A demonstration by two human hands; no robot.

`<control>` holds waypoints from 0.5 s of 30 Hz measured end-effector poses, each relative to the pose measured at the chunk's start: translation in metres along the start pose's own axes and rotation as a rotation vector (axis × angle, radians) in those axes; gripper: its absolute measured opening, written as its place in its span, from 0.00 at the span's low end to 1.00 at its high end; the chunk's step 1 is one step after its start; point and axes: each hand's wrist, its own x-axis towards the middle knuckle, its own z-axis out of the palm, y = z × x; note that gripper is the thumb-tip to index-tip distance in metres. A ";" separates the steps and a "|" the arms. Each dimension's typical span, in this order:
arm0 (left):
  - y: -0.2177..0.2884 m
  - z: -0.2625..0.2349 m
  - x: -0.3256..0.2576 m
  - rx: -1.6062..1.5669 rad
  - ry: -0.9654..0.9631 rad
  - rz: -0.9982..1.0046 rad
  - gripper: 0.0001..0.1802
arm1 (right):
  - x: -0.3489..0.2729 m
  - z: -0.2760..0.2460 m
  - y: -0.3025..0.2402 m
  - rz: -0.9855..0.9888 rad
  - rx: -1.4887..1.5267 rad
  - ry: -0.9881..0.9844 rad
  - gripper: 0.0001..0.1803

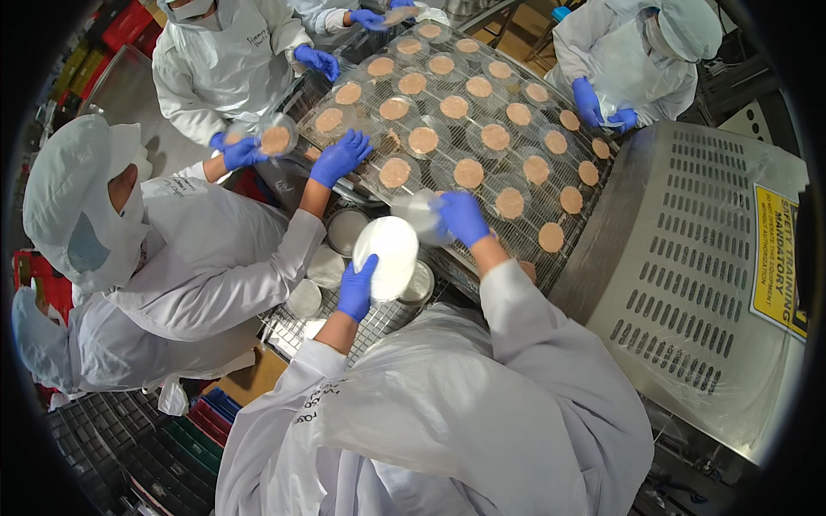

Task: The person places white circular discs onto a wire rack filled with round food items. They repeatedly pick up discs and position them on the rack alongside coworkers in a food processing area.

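Blue gloves cover both my hands. My left hand (356, 289) grips a thick stack of white round sheets (389, 260), held beside the belt's near edge. Over that edge, my right hand (465, 217) pinches a thin translucent round sheet (416, 211), slightly blurred by motion. Beyond my hands, a wire mesh conveyor belt (437, 179) carries rows of round pinkish-brown patties, many with clear discs around them. The patty (509, 203) on a clear disc lies just right of my right hand.
A co-worker's gloved hand (342, 158) reaches over the belt's left edge; another hand holds patties (275, 140). More co-workers stand at the far side. Round sheet stacks (327, 267) sit on a wire rack (288, 325) at left. A slotted steel housing (680, 258) borders the belt's right.
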 end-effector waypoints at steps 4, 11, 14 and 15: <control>0.013 -0.026 -0.008 -0.191 -0.092 -0.154 0.27 | 0.022 0.023 0.011 -0.237 0.008 0.346 0.20; 0.010 -0.061 -0.006 -0.198 -0.139 -0.201 0.29 | -0.055 0.039 0.045 -0.219 -0.298 0.177 0.24; 0.014 -0.067 0.005 -0.148 -0.129 -0.217 0.29 | -0.074 0.054 0.140 -0.312 -0.136 0.207 0.22; 0.015 -0.074 0.011 -0.130 -0.113 -0.208 0.29 | -0.075 0.055 0.139 -0.237 -0.125 0.197 0.22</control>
